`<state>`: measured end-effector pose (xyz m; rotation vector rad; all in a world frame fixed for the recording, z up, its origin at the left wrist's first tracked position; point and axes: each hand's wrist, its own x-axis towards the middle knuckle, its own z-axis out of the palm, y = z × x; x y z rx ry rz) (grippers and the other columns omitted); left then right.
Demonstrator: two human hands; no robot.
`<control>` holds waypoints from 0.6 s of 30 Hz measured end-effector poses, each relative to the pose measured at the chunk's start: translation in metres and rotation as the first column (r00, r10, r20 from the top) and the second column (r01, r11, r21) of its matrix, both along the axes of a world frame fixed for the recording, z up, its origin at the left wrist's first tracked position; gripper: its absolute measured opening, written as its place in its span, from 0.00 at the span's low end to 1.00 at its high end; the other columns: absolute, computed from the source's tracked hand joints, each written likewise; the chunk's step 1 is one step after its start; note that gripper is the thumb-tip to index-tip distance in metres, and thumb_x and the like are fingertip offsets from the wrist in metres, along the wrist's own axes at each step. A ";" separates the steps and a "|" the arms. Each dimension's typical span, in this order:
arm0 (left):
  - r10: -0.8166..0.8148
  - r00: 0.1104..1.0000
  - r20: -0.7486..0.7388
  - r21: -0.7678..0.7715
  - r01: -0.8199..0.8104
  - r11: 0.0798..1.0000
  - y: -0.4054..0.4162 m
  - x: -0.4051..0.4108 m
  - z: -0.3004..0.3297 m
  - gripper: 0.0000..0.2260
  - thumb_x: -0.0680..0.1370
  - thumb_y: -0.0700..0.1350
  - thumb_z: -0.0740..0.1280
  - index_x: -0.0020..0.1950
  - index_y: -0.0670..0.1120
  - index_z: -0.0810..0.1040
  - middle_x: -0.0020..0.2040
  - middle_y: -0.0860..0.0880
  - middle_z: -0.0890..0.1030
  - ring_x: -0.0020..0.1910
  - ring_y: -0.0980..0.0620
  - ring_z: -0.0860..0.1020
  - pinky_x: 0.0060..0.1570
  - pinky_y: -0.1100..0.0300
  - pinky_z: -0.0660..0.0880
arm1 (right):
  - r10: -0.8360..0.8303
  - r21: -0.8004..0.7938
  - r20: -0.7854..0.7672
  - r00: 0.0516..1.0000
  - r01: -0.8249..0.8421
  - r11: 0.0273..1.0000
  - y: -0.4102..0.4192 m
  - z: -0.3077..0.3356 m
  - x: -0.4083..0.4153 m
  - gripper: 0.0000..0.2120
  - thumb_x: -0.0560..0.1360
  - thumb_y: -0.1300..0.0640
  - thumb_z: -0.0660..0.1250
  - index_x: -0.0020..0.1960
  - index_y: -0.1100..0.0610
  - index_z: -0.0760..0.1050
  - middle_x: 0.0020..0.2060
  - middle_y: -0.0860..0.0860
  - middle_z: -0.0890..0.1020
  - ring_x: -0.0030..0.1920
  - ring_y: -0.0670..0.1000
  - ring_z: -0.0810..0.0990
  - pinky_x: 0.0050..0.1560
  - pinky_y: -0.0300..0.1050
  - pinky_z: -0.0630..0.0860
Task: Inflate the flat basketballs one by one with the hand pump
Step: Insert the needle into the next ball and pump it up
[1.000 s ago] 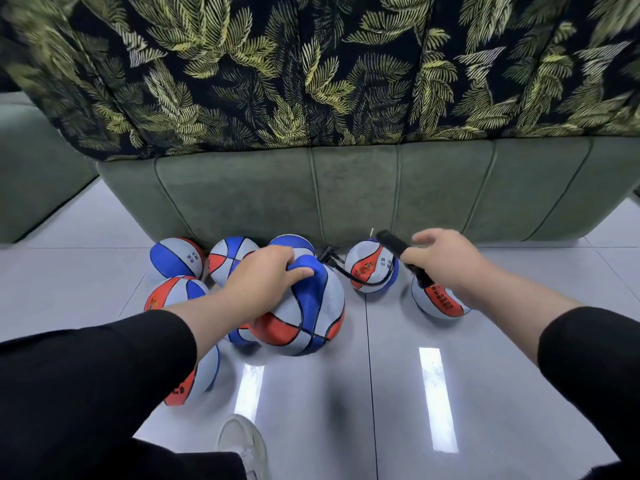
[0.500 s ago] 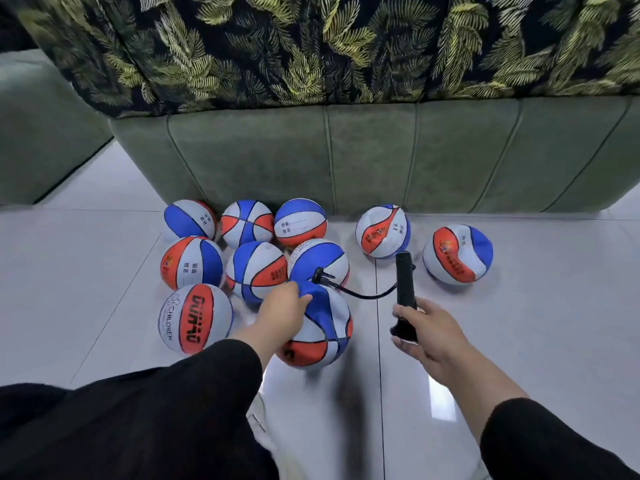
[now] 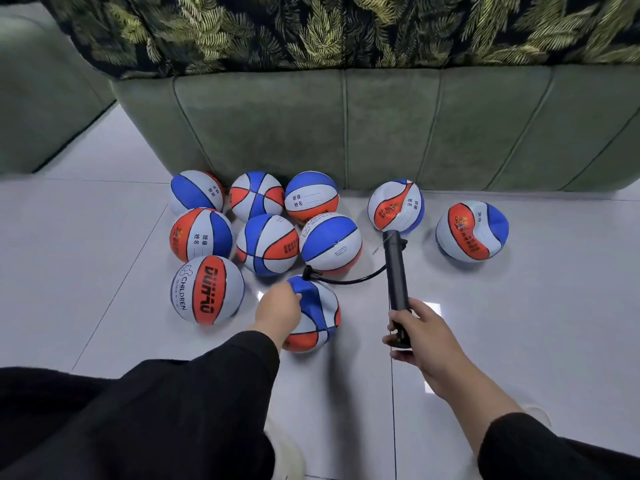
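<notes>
A person looks down at a white tiled floor (image 3: 104, 271) in front of a green sofa (image 3: 415, 133) draped with a dark leaf-print throw (image 3: 311, 29). Their left hand (image 3: 278, 310) rests on top of a sagging, dented basketball (image 3: 315, 318) that sits on the floor just in front of them. The hand's grip looks curled over the ball's blue panel, probably to steady the ball while air goes in, though the fingertips are hidden. A thin black hose (image 3: 346, 280) runs from a fitting at the top of this ball to a black hand pump (image 3: 395, 271). The right hand (image 3: 420, 336) has its grip clenched around the pump's lower end, near the handle, holding the barrel roughly upright so it can be stroked.

Seven rounder balls (image 3: 263, 247) are clustered to the left, touching one another against the sofa base, likely the finished ones. Two creased, dented balls (image 3: 471, 230) lie apart on the right, seemingly waiting their turn.

The needle and valve cannot be made out, so whether the hose is properly seated is unclear. Black sleeves cover both forearms, and a pale shoe (image 3: 287, 455) is partly hidden beneath the left one. The sofa top is cut off.
</notes>
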<state>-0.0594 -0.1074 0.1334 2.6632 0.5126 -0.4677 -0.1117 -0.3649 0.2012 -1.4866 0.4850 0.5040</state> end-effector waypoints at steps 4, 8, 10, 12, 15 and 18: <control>-0.012 1.000 0.022 0.062 0.010 0.998 0.015 0.004 0.004 0.13 0.86 0.48 0.62 0.65 0.40 0.76 0.61 0.41 0.81 0.60 0.40 0.79 0.51 0.54 0.71 | 0.032 -0.031 0.028 0.999 -0.031 0.999 0.010 -0.001 0.001 0.03 0.80 0.58 0.66 0.53 0.56 0.77 0.38 0.53 0.76 0.37 0.53 0.81 0.37 0.48 0.76; -0.011 1.000 0.014 0.110 0.009 0.994 0.038 -0.001 -0.007 0.11 0.86 0.47 0.62 0.61 0.41 0.77 0.59 0.40 0.81 0.58 0.39 0.79 0.48 0.53 0.69 | 0.105 -0.055 0.064 0.992 -0.101 0.993 0.025 -0.005 0.005 0.03 0.80 0.59 0.65 0.51 0.57 0.77 0.37 0.53 0.75 0.36 0.53 0.81 0.36 0.47 0.77; 0.005 1.000 0.008 0.117 -0.006 0.993 0.046 -0.005 -0.013 0.11 0.86 0.48 0.62 0.60 0.42 0.77 0.58 0.41 0.81 0.57 0.39 0.80 0.47 0.53 0.70 | 0.138 -0.066 0.078 0.987 -0.133 0.989 0.033 -0.006 0.008 0.02 0.79 0.60 0.65 0.50 0.58 0.77 0.36 0.53 0.75 0.35 0.53 0.80 0.36 0.47 0.77; 0.039 0.999 0.011 0.105 -0.040 0.994 0.052 -0.009 -0.018 0.10 0.86 0.47 0.62 0.60 0.42 0.77 0.57 0.41 0.82 0.56 0.39 0.80 0.47 0.53 0.70 | 0.159 -0.066 0.082 0.984 -0.154 0.986 0.042 -0.007 0.012 0.03 0.79 0.60 0.66 0.51 0.57 0.78 0.35 0.53 0.75 0.35 0.53 0.80 0.36 0.46 0.77; 0.086 0.996 0.011 0.072 -0.086 0.994 0.056 -0.007 -0.020 0.11 0.86 0.45 0.62 0.64 0.41 0.77 0.60 0.40 0.81 0.59 0.39 0.79 0.50 0.53 0.71 | 0.169 -0.065 0.077 0.983 -0.164 0.984 0.052 -0.010 0.017 0.04 0.79 0.60 0.66 0.52 0.55 0.79 0.34 0.52 0.75 0.35 0.52 0.80 0.36 0.46 0.77; 0.160 0.987 -0.001 0.009 -0.160 0.987 0.052 0.001 -0.013 0.15 0.85 0.39 0.60 0.72 0.40 0.74 0.64 0.39 0.80 0.63 0.38 0.78 0.60 0.49 0.74 | 0.170 -0.072 0.077 0.982 -0.165 0.984 0.058 -0.013 0.025 0.04 0.79 0.59 0.67 0.53 0.54 0.79 0.34 0.52 0.76 0.35 0.52 0.81 0.37 0.47 0.77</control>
